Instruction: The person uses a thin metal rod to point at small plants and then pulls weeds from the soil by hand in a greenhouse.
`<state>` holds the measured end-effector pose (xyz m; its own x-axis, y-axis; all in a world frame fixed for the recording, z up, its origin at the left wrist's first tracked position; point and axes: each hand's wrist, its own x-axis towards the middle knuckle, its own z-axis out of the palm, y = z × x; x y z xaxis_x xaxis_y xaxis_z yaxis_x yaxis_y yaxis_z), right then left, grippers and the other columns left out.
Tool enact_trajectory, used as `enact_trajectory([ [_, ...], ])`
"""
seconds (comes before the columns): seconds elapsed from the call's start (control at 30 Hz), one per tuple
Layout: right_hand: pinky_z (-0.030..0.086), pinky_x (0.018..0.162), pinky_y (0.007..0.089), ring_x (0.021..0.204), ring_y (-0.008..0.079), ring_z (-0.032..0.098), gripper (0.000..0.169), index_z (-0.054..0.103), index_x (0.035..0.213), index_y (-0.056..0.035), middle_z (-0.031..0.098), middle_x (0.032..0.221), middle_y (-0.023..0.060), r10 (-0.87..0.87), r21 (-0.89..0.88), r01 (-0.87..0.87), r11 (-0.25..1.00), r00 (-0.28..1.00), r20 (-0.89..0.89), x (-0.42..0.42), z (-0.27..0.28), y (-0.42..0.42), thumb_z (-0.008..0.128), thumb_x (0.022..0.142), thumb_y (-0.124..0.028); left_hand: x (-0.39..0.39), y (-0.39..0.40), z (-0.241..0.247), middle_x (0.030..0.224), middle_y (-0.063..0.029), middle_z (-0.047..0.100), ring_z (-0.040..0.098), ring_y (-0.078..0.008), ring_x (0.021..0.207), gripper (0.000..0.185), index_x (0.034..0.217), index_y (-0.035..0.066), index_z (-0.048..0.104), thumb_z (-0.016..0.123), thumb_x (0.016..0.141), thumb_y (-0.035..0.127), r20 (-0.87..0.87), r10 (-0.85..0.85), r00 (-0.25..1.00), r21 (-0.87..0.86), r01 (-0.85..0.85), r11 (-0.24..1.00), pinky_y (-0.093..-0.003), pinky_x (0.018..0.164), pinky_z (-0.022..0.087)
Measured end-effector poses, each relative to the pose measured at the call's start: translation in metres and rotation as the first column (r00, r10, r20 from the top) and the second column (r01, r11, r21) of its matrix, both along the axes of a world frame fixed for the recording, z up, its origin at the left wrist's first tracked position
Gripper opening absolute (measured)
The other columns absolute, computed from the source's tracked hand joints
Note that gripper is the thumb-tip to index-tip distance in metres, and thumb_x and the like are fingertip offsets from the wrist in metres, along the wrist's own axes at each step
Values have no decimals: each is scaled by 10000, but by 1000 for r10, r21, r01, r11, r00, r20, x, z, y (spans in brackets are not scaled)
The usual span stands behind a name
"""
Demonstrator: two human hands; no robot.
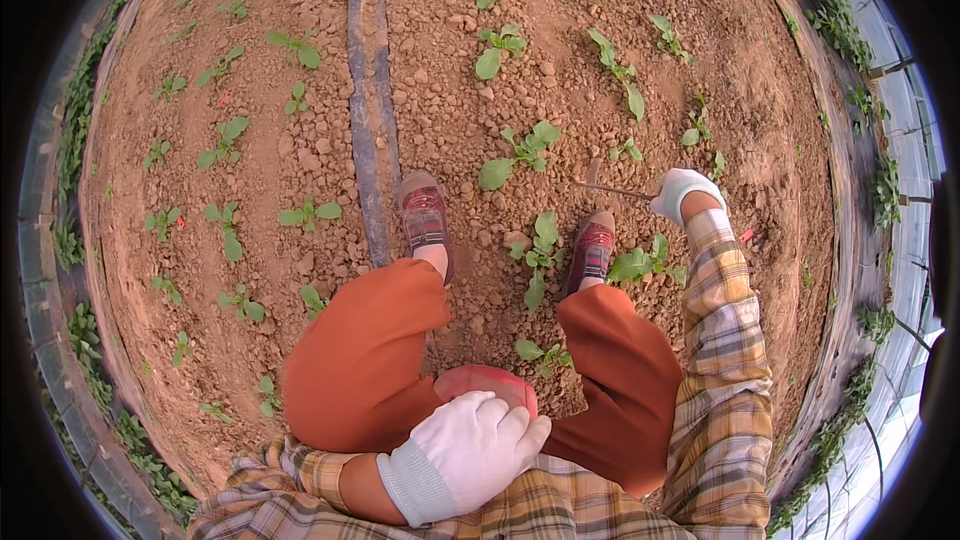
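Note:
My right hand (684,193), in a white knit glove, grips the thin handle of a small hand hoe (616,189). The hoe's narrow head is down at the soil, just beyond my right shoe (592,246). A small leafy seedling (625,150) grows close beyond the handle, and a larger one (523,156) stands to its left. My left hand (474,450), gloved as well, lies curled in my lap against a rounded red object (491,384). Its palm side is hidden, so whether it holds anything does not show.
Rows of seedlings (306,214) grow in cloddy brown soil (322,135). A dark flat strip (365,112) runs lengthwise left of my left shoe (425,217). Seedlings (540,259) also stand between my feet and beside my right shoe. Plastic greenhouse sheeting (904,240) borders the right side.

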<state>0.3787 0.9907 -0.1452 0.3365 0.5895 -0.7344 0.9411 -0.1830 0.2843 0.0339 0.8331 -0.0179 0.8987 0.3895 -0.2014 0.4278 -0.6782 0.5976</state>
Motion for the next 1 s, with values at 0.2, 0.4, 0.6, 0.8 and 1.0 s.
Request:
enact_trajectory([
  [0.2,519,854,406,958,326,650,314,670,1069,-102,677,1015,163,-11,-75,6,997,998,-68,32,2,2,593,801,-245,4,59,-17,949,-25,613,611,-206,865,412,1077,90,606,719,724,268,-139,132,981,-131,-150,980,-349,800,499],
  [0.4,524,761,393,812,315,660,259,691,997,-113,682,846,151,-83,-12,82,997,963,-258,74,-18,5,575,818,-260,18,103,-38,1002,-12,593,573,-222,956,302,963,111,624,731,715,245,-310,209,928,-162,-268,950,-357,838,472],
  [0.6,518,707,407,761,317,652,202,689,939,-112,666,775,143,-127,7,135,991,947,-294,84,-21,16,607,828,-259,45,151,-49,981,-2,614,586,-207,915,224,877,121,650,734,728,266,-334,241,911,-119,-295,948,-360,824,495],
  [0.8,517,701,417,764,319,643,180,665,948,-146,656,796,117,-166,-46,160,986,936,-310,96,-31,26,611,829,-271,84,212,-67,1032,-13,600,584,-237,936,291,967,114,628,720,719,233,-383,204,901,-177,-289,941,-372,848,479],
  [1.0,512,665,434,732,331,640,174,646,938,-147,640,762,131,-243,-135,209,969,915,-322,110,-43,30,611,827,-276,121,263,-94,1009,-22,619,599,-230,911,279,975,104,626,700,758,263,-346,38,938,-395,-182,900,-369,820,491],
])
